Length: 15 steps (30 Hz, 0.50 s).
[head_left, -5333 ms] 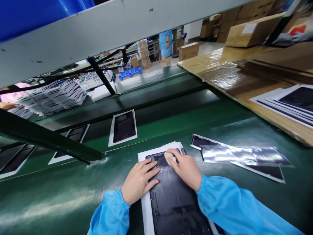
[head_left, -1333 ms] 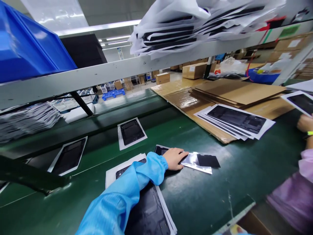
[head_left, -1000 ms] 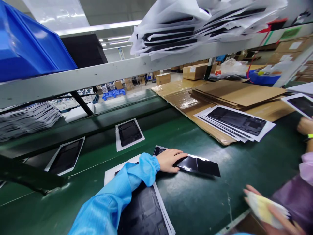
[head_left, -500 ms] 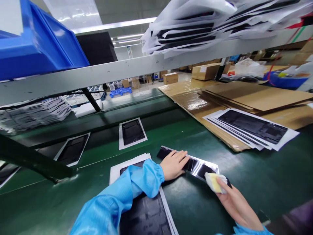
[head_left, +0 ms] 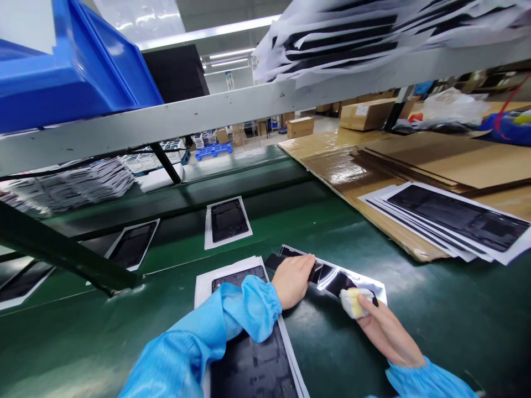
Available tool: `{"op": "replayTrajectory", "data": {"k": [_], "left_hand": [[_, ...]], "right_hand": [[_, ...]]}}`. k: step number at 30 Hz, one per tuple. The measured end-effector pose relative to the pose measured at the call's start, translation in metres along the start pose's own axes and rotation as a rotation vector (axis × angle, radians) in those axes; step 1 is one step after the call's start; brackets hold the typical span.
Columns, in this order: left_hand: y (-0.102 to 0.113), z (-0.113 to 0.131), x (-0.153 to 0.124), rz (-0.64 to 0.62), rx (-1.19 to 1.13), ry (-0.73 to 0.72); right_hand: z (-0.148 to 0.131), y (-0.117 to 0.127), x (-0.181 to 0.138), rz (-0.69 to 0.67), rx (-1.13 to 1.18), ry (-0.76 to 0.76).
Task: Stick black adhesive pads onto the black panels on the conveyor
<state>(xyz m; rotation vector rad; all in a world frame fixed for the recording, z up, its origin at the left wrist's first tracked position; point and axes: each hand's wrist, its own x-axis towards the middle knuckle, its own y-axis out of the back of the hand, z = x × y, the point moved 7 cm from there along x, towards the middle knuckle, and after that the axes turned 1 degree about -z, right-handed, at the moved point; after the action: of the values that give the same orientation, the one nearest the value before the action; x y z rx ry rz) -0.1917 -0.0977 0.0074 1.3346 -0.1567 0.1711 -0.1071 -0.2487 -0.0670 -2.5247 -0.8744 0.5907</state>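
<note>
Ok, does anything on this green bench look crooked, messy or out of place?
One thing: the shiny strip under the left hand lies at a slant on the green surface, unlike the sheets farther back. The right hand presses a yellow-white pad on it. On the shelf above, the stacked sheets sag untidily over its edge.

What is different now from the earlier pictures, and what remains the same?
Both hands left the black panel on white sheets and went to the right. The left hand now presses the glossy black strip on the green belt; the right hand brings its yellow-white pad onto that strip. The pad stayed in the right hand, and the strip remains on the belt.
</note>
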Motion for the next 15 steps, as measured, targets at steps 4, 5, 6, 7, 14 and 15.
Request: {"op": "replayTrajectory", "data": {"k": [4,5,6,7,14,15], "left_hand": [[0.002,0.015,0.003,-0.002,-0.123,-0.067],[-0.002,0.021,0.003,-0.008,-0.106,-0.099],[-0.007,0.026,0.004,-0.019,-0.063,-0.132],[-0.014,0.031,0.003,-0.032,-0.002,-0.167],[-0.007,0.009,-0.012,-0.14,0.255,-0.095],[0.005,0.0,-0.015,-0.154,0.198,-0.032]], "right_hand": [[0.001,-0.017,0.0,-0.111,-0.06,-0.014],[-0.001,-0.023,0.0,-0.141,-0.068,-0.001],[-0.004,-0.028,0.0,-0.165,-0.077,0.017],[-0.007,-0.033,-0.001,-0.182,-0.092,0.033],[-0.016,-0.039,-0.004,-0.243,-0.305,0.038],[-0.017,-0.037,-0.003,-0.257,-0.349,0.049]]}}
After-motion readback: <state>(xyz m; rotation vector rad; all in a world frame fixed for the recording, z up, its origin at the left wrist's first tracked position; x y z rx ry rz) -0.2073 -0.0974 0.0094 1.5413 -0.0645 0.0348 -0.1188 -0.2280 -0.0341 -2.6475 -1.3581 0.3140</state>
